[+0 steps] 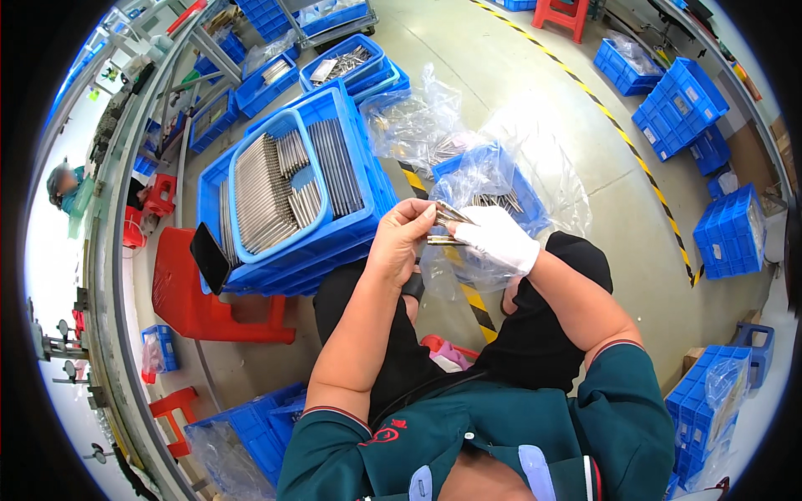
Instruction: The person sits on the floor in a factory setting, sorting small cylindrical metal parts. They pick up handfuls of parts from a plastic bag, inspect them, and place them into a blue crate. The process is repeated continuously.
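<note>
- At centre of the head view, the person's left hand [403, 238], bare, is raised over the lap with its fingers [424, 214] pinched shut on a small bundle of thin metal rods [443, 240].
- Right hand [499, 238], in a white glove, meets the left one at the same rods; its fingers [464, 227] are closed on their other end. Both hands touch the rods, and the hands nearly touch each other.
- Rods lie roughly level between the two hands, a few of them fanned upward at the top.
- Just behind the hands stands a small blue crate [493, 188] lined with a clear plastic bag [535, 159]; more rods show inside it.
- Left of the hands, a stack of large blue crates [351, 225] rests on a red stool [209, 309]; a blue tray [251, 250] on top holds rows of metal rods laid side by side.
- Dark phone [210, 257] leans against the near corner of that stack.
- Yellow-and-black floor tape [618, 125] runs diagonally past further blue crates at right.
- Another person [67, 188] is seated at far left, well apart.
</note>
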Tool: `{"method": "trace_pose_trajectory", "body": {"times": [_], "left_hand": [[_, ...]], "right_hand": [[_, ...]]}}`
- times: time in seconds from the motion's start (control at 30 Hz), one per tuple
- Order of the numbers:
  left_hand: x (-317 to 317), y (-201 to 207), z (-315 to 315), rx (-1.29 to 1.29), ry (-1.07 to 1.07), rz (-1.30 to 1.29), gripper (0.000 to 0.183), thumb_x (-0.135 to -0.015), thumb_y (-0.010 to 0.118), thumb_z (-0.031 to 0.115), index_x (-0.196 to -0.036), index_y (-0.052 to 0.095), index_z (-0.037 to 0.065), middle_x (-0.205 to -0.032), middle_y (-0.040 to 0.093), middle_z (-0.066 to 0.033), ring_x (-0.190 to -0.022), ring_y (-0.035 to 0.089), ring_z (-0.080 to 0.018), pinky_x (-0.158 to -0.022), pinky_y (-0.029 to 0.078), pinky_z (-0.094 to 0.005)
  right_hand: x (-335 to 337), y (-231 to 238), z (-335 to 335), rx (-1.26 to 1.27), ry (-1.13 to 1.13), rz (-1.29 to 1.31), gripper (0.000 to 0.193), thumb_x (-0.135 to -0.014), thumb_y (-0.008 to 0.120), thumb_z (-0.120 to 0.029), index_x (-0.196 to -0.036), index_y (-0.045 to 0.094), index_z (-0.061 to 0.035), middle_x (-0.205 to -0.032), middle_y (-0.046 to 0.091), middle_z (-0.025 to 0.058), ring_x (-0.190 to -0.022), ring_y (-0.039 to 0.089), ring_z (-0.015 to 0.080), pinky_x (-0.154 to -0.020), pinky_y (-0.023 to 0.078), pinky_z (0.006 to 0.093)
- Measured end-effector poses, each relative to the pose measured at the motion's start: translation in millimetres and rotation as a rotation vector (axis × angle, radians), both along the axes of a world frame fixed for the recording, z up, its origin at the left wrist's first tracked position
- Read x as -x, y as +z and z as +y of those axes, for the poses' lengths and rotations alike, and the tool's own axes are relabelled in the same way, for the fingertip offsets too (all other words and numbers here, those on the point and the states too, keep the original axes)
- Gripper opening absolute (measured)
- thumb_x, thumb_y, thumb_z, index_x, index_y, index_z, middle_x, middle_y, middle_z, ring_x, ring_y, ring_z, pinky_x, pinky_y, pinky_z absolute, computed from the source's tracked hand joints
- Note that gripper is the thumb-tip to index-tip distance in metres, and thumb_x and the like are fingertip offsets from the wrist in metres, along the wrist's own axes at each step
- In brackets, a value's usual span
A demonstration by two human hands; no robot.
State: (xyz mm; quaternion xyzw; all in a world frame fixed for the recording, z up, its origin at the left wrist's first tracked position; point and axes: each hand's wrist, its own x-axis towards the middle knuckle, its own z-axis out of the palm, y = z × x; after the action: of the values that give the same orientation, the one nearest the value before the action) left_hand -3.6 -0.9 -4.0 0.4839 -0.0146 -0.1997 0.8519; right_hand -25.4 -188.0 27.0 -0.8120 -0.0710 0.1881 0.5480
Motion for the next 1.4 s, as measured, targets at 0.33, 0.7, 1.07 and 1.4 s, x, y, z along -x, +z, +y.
{"method": "trace_pose_trajectory", "body": {"times": [0.33,0.7,1.07,1.4], "left_hand": [[-1.6,13.2,9.6,-0.32,0.097,-0.212,0.015,-0.083,0.069,0.009,-0.094,0.064,0.0,-0.085,0.063,-0.0019,-0.078,0.055,-0.0072,-0.074,0.043,-0.0213],[-4.0,11.7,11.3,-0.214,-0.021,-0.159,0.016,-0.081,0.07,0.009,-0.093,0.063,0.0,-0.088,0.065,-0.006,-0.08,0.057,-0.0099,-0.075,0.044,-0.0234],[-2.7,9.3,7.0,-0.409,-0.026,-0.251,0.014,-0.083,0.067,0.011,-0.09,0.062,-0.001,-0.083,0.062,-0.0032,-0.077,0.056,-0.0097,-0.072,0.045,-0.0236],[-1.2,-2.9,-2.5,0.251,0.198,0.059,0.022,-0.098,0.046,0.027,-0.088,0.052,0.008,-0.089,0.061,-0.0078,-0.078,0.056,-0.0157,-0.073,0.046,-0.03]], "right_hand": [[-3.6,1.5,-2.4,-0.024,0.071,0.077,0.038,-0.087,0.056,-0.04,-0.083,0.062,-0.0025,-0.061,0.052,0.0053,-0.058,0.048,0.0146,-0.055,0.038,0.0315],[-1.0,-0.4,-5.3,0.069,0.178,-0.086,0.041,-0.087,0.055,-0.042,-0.086,0.06,-0.0014,-0.068,0.056,0.0114,-0.063,0.051,0.0207,-0.061,0.042,0.0346],[0.3,-1.6,-4.2,0.002,0.169,0.018,0.033,-0.088,0.056,-0.034,-0.082,0.06,-0.0021,-0.065,0.054,0.0078,-0.061,0.049,0.0164,-0.057,0.04,0.0323],[-4.5,7.7,9.3,-0.064,0.05,-0.025,0.022,-0.086,0.063,-0.023,-0.088,0.055,-0.0026,-0.07,0.053,0.0018,-0.062,0.047,0.0095,-0.055,0.041,0.0272]]}}
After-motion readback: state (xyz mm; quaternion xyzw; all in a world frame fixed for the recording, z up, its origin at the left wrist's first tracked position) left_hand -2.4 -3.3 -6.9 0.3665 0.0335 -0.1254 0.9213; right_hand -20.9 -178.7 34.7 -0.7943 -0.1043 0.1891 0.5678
